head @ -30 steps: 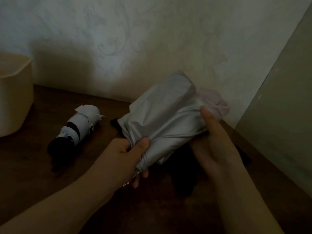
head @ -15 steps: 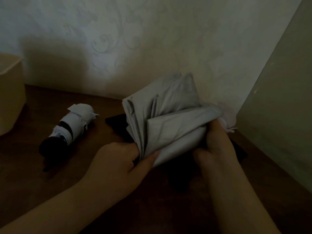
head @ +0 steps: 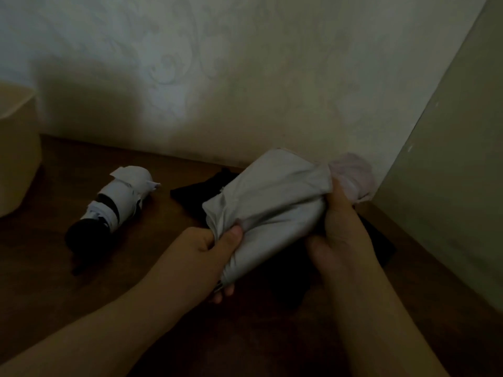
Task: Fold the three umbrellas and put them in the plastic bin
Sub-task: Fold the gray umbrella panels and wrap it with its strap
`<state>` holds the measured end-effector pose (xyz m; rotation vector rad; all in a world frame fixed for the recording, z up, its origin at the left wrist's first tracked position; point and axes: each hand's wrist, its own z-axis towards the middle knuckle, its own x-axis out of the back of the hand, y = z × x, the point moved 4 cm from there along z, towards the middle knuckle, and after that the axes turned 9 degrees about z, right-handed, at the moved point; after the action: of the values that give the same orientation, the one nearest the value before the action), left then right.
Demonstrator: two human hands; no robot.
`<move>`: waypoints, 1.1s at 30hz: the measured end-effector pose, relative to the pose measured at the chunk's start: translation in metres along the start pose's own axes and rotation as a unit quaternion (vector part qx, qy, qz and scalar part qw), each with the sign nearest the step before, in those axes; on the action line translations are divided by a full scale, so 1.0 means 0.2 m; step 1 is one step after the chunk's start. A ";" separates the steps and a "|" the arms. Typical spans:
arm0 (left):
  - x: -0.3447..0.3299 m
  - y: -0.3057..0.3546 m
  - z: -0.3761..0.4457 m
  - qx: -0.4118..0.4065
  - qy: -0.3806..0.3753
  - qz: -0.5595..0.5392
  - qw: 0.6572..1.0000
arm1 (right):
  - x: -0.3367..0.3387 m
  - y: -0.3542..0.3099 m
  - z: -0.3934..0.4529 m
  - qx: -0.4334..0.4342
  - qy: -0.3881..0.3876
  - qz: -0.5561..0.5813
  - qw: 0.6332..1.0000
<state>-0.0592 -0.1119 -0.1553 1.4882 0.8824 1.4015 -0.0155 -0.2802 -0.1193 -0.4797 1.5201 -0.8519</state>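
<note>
A dim view looks down on a dark wooden table [head: 152, 268] that ends at a pale patterned wall [head: 245, 77] along the back and a plain panel [head: 449, 172] closing in the right side, so the two meet in a corner behind the hands. Open tabletop lies to the left and toward the viewer. A cream plastic bin [head: 16, 153] stands at the far left, cut off by the edge of the view, with only one rounded wall showing. Between the bin and the hands, a folded white and black umbrella [head: 114, 208] lies on its side on the table, apart from both. The person holds a silver umbrella [head: 272, 208] above the table near the corner, its fabric gathered into a loose bundle that slants up to the right. The left hand [head: 206, 254] grips the lower end, thumb pressed on top of the cloth and fingers [head: 220, 293] curled underneath. The right hand [head: 343, 229] is wrapped around the upper end, where pinkish fabric [head: 351, 175] bunches out past it against the wall. A black shape [head: 206, 191] lies on the table beneath and behind the bundle, mostly hidden and too dark to identify. The umbrella's handle and ribs are hidden by cloth.
</note>
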 end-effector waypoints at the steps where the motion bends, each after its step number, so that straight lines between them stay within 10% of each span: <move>1: 0.02 0.00 0.00 -0.022 0.032 0.036 0.999 | 0.00 0.01 0.01 0.003 0.002 -0.029 1.000; 8: 0.03 0.03 -0.03 -0.274 0.197 0.296 0.894 | 0.01 -0.01 -0.01 0.015 0.067 -0.007 0.998; 13: 0.00 0.02 -0.01 -0.100 0.075 0.077 0.989 | 0.03 -0.02 -0.03 0.042 0.095 0.001 0.995; 19: -0.06 -0.02 0.00 0.054 -0.135 -0.072 0.987 | -0.01 -0.02 -0.04 0.029 0.049 0.029 0.998; 25: 0.01 0.03 -0.02 -0.072 0.042 0.089 0.993 | -0.01 0.02 -0.03 0.024 0.050 -0.024 0.998; 29: 0.01 0.03 -0.02 -0.213 0.161 0.273 0.924 | -0.01 0.06 -0.03 0.022 0.071 -0.029 0.997; 33: -0.02 0.03 -0.02 -0.154 0.082 0.083 0.981 | 0.03 0.04 -0.02 0.016 0.119 -0.004 0.993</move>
<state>-0.0646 -0.1166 -0.1510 1.2446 0.6138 1.7175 -0.0188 -0.2786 -0.1287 -0.3704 1.7211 -0.9647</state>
